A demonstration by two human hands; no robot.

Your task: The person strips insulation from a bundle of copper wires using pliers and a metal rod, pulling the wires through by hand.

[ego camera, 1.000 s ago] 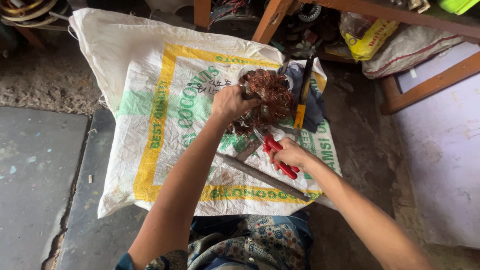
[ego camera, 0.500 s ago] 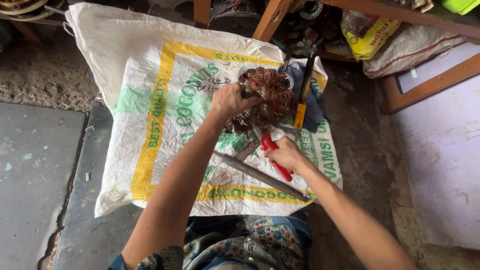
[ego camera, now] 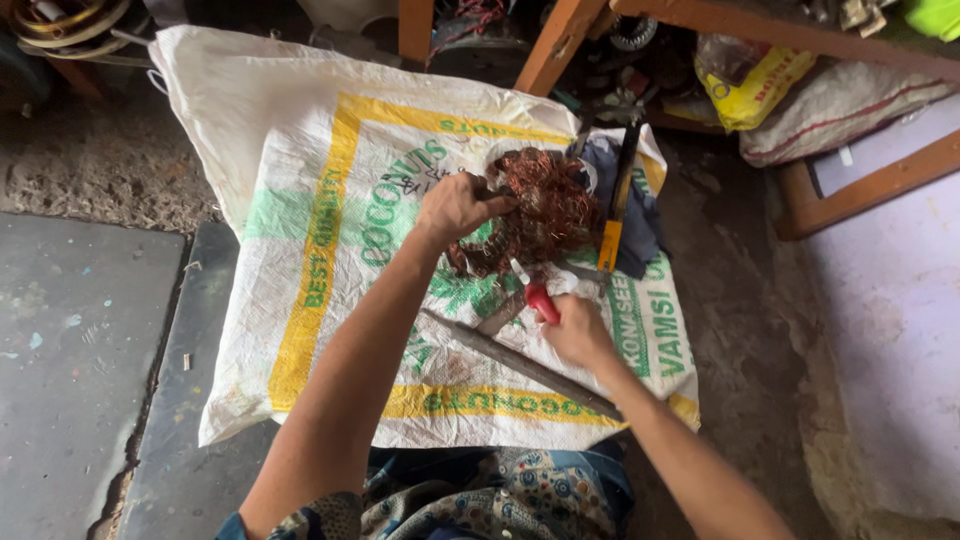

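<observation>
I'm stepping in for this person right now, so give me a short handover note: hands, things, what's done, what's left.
Left hand: gripping the tangled bundle of copper wire on the white printed woven sack.
Right hand: closed on the red-handled cutting tool, tip at the bundle's lower edge.
Long grey metal rod lies on the sack, beside the right hand.
Done: cannot tell how much wire is cut.
Left: the bundle is still one tangled mass.
</observation>
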